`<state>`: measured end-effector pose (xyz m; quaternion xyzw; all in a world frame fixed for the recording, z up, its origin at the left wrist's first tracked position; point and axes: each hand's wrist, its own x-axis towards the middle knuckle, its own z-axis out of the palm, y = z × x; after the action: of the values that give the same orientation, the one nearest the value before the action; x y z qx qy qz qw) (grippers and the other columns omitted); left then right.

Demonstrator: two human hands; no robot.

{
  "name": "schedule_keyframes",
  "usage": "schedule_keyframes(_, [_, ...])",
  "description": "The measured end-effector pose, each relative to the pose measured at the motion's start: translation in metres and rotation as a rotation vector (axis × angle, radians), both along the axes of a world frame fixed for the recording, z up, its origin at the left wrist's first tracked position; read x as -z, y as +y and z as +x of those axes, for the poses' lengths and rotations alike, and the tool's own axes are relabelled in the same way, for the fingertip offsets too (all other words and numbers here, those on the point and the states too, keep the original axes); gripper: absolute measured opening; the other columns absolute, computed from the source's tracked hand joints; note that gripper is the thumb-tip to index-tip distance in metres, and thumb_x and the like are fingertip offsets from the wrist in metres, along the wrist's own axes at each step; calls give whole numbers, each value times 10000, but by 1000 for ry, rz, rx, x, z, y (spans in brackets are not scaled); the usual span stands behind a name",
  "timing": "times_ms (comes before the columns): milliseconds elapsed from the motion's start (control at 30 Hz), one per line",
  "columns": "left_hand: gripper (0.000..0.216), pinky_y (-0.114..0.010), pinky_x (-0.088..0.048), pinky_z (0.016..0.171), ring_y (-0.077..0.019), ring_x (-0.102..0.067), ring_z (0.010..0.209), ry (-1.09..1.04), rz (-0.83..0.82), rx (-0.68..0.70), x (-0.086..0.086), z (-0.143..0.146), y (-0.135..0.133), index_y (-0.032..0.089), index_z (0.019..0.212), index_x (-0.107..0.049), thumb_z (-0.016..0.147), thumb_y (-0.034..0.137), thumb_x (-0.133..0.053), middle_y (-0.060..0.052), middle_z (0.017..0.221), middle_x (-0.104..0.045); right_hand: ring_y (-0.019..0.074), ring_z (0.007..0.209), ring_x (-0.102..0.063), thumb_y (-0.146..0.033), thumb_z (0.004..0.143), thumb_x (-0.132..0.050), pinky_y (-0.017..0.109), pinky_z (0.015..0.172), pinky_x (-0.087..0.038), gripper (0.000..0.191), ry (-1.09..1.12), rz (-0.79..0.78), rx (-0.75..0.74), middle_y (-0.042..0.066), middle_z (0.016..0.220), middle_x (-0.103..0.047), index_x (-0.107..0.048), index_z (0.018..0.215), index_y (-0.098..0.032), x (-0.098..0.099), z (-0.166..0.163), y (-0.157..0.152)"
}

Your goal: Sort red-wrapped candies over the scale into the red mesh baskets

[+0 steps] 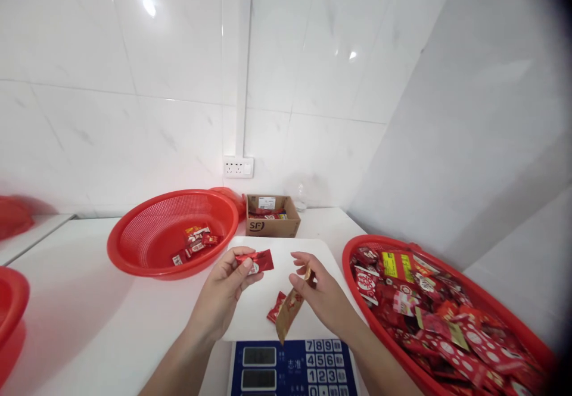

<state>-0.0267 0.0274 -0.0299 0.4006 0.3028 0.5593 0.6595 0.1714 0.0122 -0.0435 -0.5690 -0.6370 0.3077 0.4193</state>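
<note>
L hand (224, 281) pinching red pkt (264, 260), R hand (322, 292) pinching gold pkt (288, 315) over scale (308, 247).

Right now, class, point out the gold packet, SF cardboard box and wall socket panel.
Gold packet (292, 307): head view, middle of its printed side.
SF cardboard box (279, 228): head view, front wall.
Wall socket panel (238, 167): head view, its centre.

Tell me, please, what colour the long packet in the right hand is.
The packet is gold with red print, best seen in the head view.

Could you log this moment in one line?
left hand: holds red packet | right hand: holds gold packet | scale: below both hands
</note>
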Motion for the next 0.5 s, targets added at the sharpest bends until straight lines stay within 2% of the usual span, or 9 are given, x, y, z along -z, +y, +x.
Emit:
schedule_keyframes(100, [290, -264, -521, 798, -142, -593, 891, 14, 5, -16, -1, -2, 0, 214, 933, -613, 715, 356, -743, -7, 928, -621, 240, 970, -550, -406, 811, -533, 405, 845, -477, 415, -111, 81, 42, 90, 1128, -556, -538, 1192, -241, 4, 4, 4])
schedule_keyframes(200, [310, -278, -528, 787, -145, -599, 872, 56, 11, -18, -1, -3, 1, 220, 957, -602, 715, 358, -737, 1, 903, -611, 257, 1087, -524, -372, 821, -523, 435, 940, -430, 448, -217, 71, 21, 92, 1212, -537, -521, 1254, -257, 5, 11, 6])
schedule_keyframes(300, [316, -296, -521, 820, -159, -595, 917, 106, 37, -27, 0, -3, 1, 222, 981, -596, 732, 373, -717, -9, 943, -609, 283, 1334, -315, -361, 804, -550, 475, 1083, -278, 560, -362, 22, 38, 86, 1412, -412, -456, 1347, -261, 5, 13, 6])
schedule_keyframes(367, [325, -303, -507, 856, -160, -586, 945, 131, 43, -30, 1, -3, 1, 225, 1001, -589, 738, 373, -710, -13, 975, -609, 290, 1404, -163, -351, 804, -559, 500, 1127, -161, 580, -470, 0, 44, 79, 1481, -343, -451, 1364, -244, 5, 9, 3])
schedule_keyframes(433, [321, -301, -495, 875, -152, -578, 947, 146, 47, -37, 2, -2, 2, 230, 1012, -580, 746, 363, -703, -8, 981, -607, 307, 1410, -139, -334, 808, -564, 542, 1127, -91, 538, -538, -22, -43, 76, 1468, -383, -499, 1333, -237, 6, 1, -2])
schedule_keyframes(500, [314, -295, -502, 848, -148, -575, 925, 171, 57, -42, 3, -2, 1, 236, 1024, -570, 759, 357, -689, -3, 963, -606, 322, 1399, -181, -322, 815, -566, 587, 1113, -51, 475, -542, -17, -163, 67, 1417, -462, -550, 1285, -254, 7, -7, -7])
